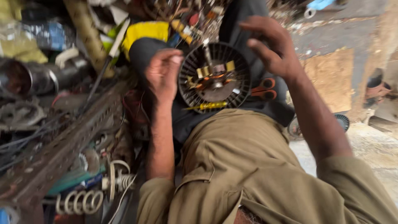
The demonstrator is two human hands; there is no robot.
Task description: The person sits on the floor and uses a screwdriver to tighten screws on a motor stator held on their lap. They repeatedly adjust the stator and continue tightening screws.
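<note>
Round black ribbed fan-motor housing (pixel 214 76) resting on lap, already opened up, copper windings showing. Left hand (pixel 163 74) gripping rim at 9 o'clock; right hand (pixel 271 47) spread wide, hovering at 2 o'clock. Yellow-handled screwdriver (pixel 209 106) lying at 6 o'clock. Reassembly not started, probably.

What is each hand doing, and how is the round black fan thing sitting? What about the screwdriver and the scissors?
Left hand: fingers curled, touching the left rim of the round part.
Right hand: open, fingers spread, just above the round part's right side, holding nothing.
Round black finned motor part: resting on the lap, open face up, copper windings showing.
Yellow screwdriver: lying flat by the part's lower edge.
Orange-handled scissors: lying on dark cloth; blades hidden.
</note>
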